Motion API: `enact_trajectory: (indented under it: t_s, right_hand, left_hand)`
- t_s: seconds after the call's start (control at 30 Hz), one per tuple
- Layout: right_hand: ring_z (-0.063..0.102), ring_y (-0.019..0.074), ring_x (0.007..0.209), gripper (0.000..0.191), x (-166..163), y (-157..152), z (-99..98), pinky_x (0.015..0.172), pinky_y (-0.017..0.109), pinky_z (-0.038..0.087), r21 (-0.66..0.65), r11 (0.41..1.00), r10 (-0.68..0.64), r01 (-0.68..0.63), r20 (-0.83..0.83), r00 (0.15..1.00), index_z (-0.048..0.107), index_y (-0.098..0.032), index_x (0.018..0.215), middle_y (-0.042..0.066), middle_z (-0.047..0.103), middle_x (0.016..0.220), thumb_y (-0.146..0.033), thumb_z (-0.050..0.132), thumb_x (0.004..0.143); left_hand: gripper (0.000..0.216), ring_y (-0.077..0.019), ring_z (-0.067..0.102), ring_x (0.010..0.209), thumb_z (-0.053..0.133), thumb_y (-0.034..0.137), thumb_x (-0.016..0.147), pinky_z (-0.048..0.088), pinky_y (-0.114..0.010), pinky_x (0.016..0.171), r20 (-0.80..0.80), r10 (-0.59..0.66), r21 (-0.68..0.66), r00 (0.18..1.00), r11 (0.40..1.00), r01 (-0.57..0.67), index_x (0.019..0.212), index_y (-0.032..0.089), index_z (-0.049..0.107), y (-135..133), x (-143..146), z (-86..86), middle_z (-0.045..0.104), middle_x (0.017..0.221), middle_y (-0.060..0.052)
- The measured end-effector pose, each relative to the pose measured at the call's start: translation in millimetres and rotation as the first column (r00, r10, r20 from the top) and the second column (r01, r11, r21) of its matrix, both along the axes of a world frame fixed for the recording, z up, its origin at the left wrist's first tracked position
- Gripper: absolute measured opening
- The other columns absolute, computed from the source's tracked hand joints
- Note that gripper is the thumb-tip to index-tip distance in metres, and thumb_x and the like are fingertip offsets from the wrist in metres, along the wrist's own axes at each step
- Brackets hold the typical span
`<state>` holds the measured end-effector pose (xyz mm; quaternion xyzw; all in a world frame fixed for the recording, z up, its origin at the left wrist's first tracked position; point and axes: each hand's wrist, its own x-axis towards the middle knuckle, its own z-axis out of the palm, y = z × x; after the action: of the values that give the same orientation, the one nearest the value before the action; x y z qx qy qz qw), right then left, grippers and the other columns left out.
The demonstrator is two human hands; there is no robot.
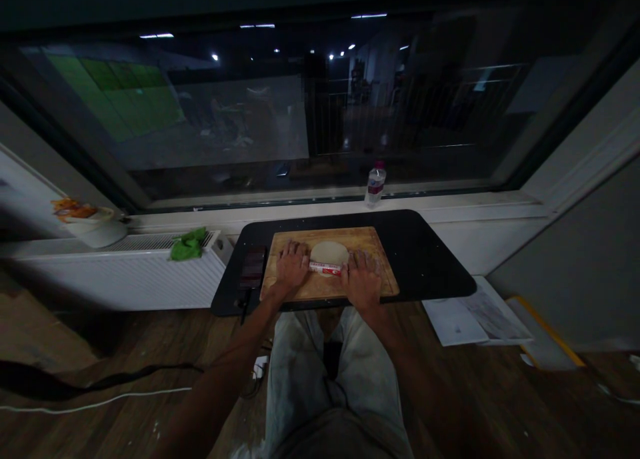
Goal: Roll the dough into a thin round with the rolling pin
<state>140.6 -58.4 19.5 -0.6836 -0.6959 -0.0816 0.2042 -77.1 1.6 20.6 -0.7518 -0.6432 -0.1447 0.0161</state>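
A round, flat sheet of dough [329,251] lies on a wooden cutting board [330,290]. Across the near part of the dough lies a short rolling pin [325,268] with a red and white printed wrap. My left hand [292,266] is over the pin's left end, fingers pointing away from me. Its right end is under my right hand [363,279], fingers bent forward beside the dough. Both palms cover the pin's ends, so only its middle shows. The board rests on a black tabletop [425,266].
A dark flat object [253,267] lies left of the board. On the white windowsill stands a water bottle [375,184]. A green cloth [188,244] hangs over the radiator [165,282], near a white pot [97,229]. Flat printed boxes [455,322] and cables lie on the floor.
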Motion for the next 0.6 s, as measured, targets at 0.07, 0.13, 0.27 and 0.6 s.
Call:
enact_trajectory:
  t_s: [0.07, 0.13, 0.27, 0.6]
  right_hand:
    - [0.055, 0.0391, 0.152, 0.055, 0, -3, -0.3, 0.131, 0.058, 0.032, 0.002, 1.0, 0.0, 0.0, 0.005, 1.0, 0.069, -0.01, 0.155, 0.023, 0.065, 0.163, -0.034, 0.038, 0.116]
    - [0.056, 0.0392, 0.151, 0.054, -1, -6, -0.8, 0.131, 0.058, 0.032, 0.009, 1.0, 0.0, -0.001, 0.012, 1.0, 0.07, -0.01, 0.154, 0.023, 0.065, 0.163, -0.034, 0.038, 0.117]
    - [0.057, 0.0391, 0.149, 0.053, 0, -12, -4.3, 0.131, 0.057, 0.034, 0.046, 0.999, 0.019, -0.02, 0.019, 1.0, 0.07, -0.009, 0.154, 0.023, 0.066, 0.161, -0.034, 0.04, 0.118]
    - [0.055, 0.0391, 0.153, 0.052, 2, -20, -20.7, 0.133, 0.059, 0.03, 0.136, 0.99, 0.031, -0.035, 0.033, 0.999, 0.067, -0.011, 0.156, 0.023, 0.068, 0.159, -0.035, 0.044, 0.117]
  left_hand:
    - [0.046, -0.0322, 0.044, 0.166, 0.042, 0.024, 0.111, 0.044, -0.053, 0.13, 0.0, -0.001, 0.007, 1.0, 1.0, 0.001, 0.151, 0.024, 0.067, -1, -1, -2.7, 0.063, 0.166, -0.013]
    - [0.046, -0.0324, 0.042, 0.167, 0.042, 0.024, 0.112, 0.045, -0.053, 0.13, 0.004, -0.003, 0.014, 1.0, 1.0, 0.003, 0.151, 0.023, 0.066, -1, -3, -5.9, 0.062, 0.166, -0.013]
    - [0.044, -0.0335, 0.04, 0.169, 0.041, 0.024, 0.112, 0.044, -0.054, 0.131, 0.019, -0.034, 0.03, 0.999, 0.999, 0.034, 0.148, 0.021, 0.066, -3, -6, -13.4, 0.063, 0.164, -0.014]
    - [0.04, -0.0307, 0.037, 0.17, 0.04, 0.021, 0.111, 0.036, -0.047, 0.138, 0.046, -0.071, 0.102, 0.996, 0.993, 0.066, 0.14, 0.017, 0.068, -11, -10, -25.2, 0.065, 0.16, -0.014]
